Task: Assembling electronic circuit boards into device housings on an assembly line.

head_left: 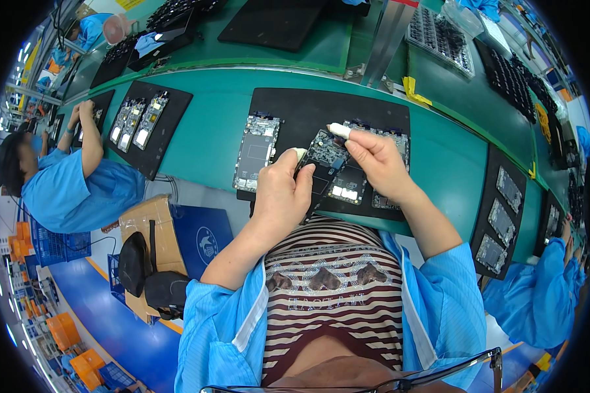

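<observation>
Left hand [280,191]: closed on 1 circuit board [324,152]. Right hand [377,162]: fingers bent, hold unclear. Risk: slack pinch, dropped board.

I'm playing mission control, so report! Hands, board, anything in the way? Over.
Left hand gripping a circuit board. Right hand, white fingertip cover on, by the board's upper end. Other circuit boards close by on the black mat.
</observation>
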Demonstrator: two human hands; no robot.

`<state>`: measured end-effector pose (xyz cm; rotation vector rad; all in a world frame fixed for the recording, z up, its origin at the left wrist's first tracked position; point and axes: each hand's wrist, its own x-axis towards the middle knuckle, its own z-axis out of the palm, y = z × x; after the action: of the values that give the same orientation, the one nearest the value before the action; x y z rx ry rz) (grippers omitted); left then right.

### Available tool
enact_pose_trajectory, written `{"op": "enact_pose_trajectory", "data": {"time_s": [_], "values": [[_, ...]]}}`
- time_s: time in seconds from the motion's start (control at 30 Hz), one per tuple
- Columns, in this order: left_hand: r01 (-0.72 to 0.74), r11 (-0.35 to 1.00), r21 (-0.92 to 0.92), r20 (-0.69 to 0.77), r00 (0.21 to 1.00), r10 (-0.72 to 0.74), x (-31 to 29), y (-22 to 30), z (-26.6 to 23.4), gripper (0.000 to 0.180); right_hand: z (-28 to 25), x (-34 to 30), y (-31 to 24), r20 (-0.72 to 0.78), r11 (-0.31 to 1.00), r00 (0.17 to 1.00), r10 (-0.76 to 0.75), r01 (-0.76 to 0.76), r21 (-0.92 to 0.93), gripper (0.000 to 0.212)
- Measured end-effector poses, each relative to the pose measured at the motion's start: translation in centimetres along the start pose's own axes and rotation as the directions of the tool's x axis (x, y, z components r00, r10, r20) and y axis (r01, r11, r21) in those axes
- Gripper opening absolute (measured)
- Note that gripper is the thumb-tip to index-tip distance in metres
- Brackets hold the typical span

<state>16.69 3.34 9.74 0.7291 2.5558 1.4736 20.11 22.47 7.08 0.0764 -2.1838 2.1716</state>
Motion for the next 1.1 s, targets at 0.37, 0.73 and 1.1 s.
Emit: {"op": "enact_pose_trajectory", "data": {"time_s": [0.37,0.73,1.1], "values": [[0.063,0.997,-0.054,0.086,0.995,-0.059,0.1,0.0,-0.2,0.01,-0.8,0.5,0.2,0.135,0.861,0.958,0.253,-0.287,0.421,0.028],[0.1,0.992,-0.081,0.119,0.989,-0.09,0.2,-0.3,0.3,0.011,-1.2,0.2,0.4,0.13,0.917,0.974,0.184,-0.218,0.334,0.03],[0.103,0.99,-0.101,0.118,0.989,-0.091,0.5,-0.9,0.8,0.011,-1.1,-0.7,1.2,0.013,0.999,0.999,-0.036,0.036,-0.001,0.029]]}}
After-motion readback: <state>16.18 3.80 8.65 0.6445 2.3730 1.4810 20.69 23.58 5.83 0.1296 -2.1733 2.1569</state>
